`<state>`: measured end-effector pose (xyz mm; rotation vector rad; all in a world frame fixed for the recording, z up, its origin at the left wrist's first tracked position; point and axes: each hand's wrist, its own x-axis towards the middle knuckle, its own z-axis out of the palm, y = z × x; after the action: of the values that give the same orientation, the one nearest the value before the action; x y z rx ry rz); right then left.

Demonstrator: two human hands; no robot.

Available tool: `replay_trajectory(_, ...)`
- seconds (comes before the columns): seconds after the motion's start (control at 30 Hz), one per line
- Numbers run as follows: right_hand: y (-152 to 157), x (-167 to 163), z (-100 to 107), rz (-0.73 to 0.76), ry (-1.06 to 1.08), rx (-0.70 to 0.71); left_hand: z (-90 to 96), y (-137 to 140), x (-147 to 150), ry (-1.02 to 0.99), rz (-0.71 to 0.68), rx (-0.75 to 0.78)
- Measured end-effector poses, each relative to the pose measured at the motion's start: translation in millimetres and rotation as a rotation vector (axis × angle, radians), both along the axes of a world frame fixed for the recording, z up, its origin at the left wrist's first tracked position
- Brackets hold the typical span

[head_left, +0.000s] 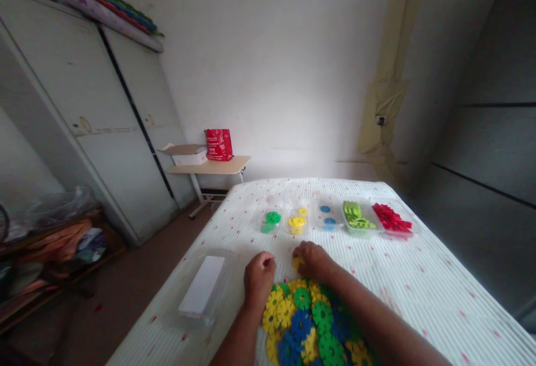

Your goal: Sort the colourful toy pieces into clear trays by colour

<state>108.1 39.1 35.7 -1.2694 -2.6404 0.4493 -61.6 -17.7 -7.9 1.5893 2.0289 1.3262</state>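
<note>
My right hand (314, 260) is closed on a yellow notched plastic disc (298, 264), just above the far edge of a pile of such discs. To its left, my left hand (258, 278) is curled into a loose fist beside the pile; whatever it may hold is hidden. Between my forearms lie the piled flower-shaped discs, among them a green disc (322, 314), a blue disc (300, 324) and a yellow disc (286, 313). My right forearm covers part of the pile's right side.
Beyond my hands, clear tubs hold green discs (273, 218), yellow discs (296, 221), blue discs (329, 221), light green pieces (355, 215) and red pieces (391, 218). At left, a white block (203, 287) lies on a clear plastic tray (167, 313). A side table (209, 166) bears a red bag (218, 145).
</note>
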Motion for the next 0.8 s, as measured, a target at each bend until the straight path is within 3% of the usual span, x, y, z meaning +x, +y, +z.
replay_trajectory(0.2, -1.6, 20.6, 22.7, -0.042, 0.110, -0.024, -1.2, 0.8, -0.3, 0.008, -0.003, -0.012)
replay_trajectory(0.4, -33.4, 52.5, 47.7, 0.246, 0.228, -0.320, -0.7, 0.2, 0.7, 0.010, -0.002, -0.024)
replay_trajectory(0.8, -56.5, 57.8, 37.0, 0.135, -0.070, -0.161, -2.0, 0.1, 0.6, 0.035, -0.016, -0.014)
